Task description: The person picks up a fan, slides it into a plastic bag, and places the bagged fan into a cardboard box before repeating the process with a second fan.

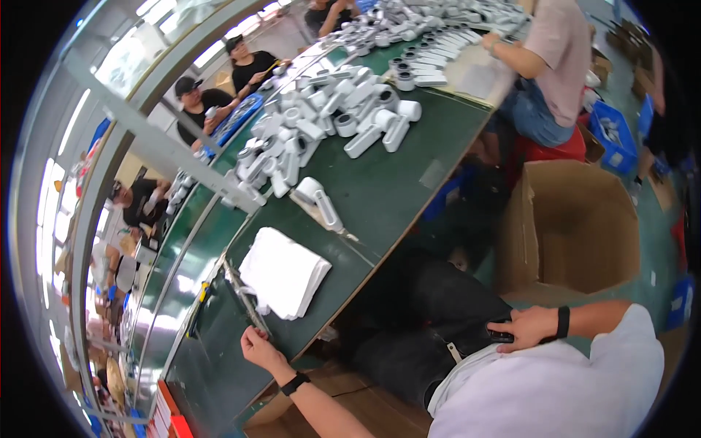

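Observation:
My left hand [263, 353] is at the near edge of the green table [380, 182], thumb and fingers pinched together. Whatever is between its fingertips is too small to make out. Just beyond it lies a thin, pale strip [247, 298], beside a stack of white sheets [283, 271]. My right hand [531, 328] rests on my lap at the waist, its fingers curled over a small black device [501, 332]. Farther up the table, a single white plastic part with a round head [318, 203] lies apart from a large pile of similar parts [321, 109].
An open cardboard box [577, 233] stands right of my legs. A metal frame [157, 153] crosses the table's left side. A co-worker in a pink shirt [558, 58] sits at the far right by a row of parts. Blue bins [612, 139] stand on the floor.

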The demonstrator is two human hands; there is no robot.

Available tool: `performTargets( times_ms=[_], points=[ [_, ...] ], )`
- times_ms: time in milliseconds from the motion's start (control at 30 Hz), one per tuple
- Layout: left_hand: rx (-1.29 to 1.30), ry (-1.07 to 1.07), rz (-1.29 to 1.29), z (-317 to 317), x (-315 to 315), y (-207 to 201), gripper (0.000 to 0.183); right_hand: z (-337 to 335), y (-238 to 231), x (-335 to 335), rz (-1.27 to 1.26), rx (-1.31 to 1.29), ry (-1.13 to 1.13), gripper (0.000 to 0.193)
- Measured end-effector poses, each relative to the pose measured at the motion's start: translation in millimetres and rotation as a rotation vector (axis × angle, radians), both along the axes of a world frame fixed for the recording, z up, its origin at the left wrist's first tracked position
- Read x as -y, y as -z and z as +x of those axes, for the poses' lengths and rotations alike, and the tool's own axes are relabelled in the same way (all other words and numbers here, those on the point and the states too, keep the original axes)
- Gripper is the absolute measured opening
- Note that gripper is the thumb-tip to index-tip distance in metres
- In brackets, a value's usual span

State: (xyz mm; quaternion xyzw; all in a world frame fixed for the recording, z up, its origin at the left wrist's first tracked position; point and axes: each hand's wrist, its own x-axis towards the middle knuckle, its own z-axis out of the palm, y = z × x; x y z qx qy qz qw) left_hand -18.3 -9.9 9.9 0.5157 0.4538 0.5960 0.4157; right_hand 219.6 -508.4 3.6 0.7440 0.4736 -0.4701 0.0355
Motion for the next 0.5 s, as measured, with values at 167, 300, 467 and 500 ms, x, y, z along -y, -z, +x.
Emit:
performTargets(
  times_ms=[167, 300, 467, 500],
  points=[
    [-0.04, -0.004, 0.056, 15, -8, 11, 0.016, -9, 10, 14, 0.08, 0.179, 0.096, 0.075],
    [0.009, 0.009, 0.043, 4, -9, 15, 0.015, 3, 20, 33, 0.124, 0.244, 0.208, 0.071],
    [0.071, 0.012, 0.032, 5, -5, 14, 0.014, -19, 21, 14, 0.189, 0.269, 0.178, 0.062],
    [0.071, 0.022, 0.025, 6, -5, 13, 0.014, -20, 18, 12, 0.243, 0.248, 0.109, 0.057]
  ],
)
